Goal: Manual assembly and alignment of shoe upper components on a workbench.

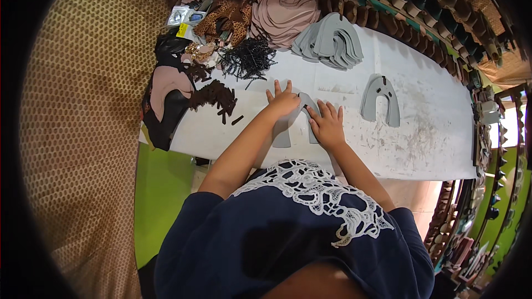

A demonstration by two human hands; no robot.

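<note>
A grey U-shaped shoe-upper piece (pixel 281 138) lies on the white table in front of me, its curved end pointing away. My left hand (pixel 284 104) rests across its left side, fingers spread and the inner fingertips on the curve. From the right, my right hand (pixel 328 128) lies with its fingers spread over the other leg, the thumb side near the top. Small dark marks or strips show between the hands at the curve; the fingers partly cover them. Left of my left forearm sits a heap of short dark brown strips (pixel 213 97), with one loose strip (pixel 238 120) beside it.
Fanned grey U-shaped pieces (pixel 328 44) lie at the back, and a smaller stack (pixel 390 102) with dark tabs lies right. Black braided trims (pixel 247 60), pink pieces (pixel 281 14) and leopard-print pieces (pixel 224 16) crowd the far left. Shoe-lined shelves (pixel 410 3) border the far side.
</note>
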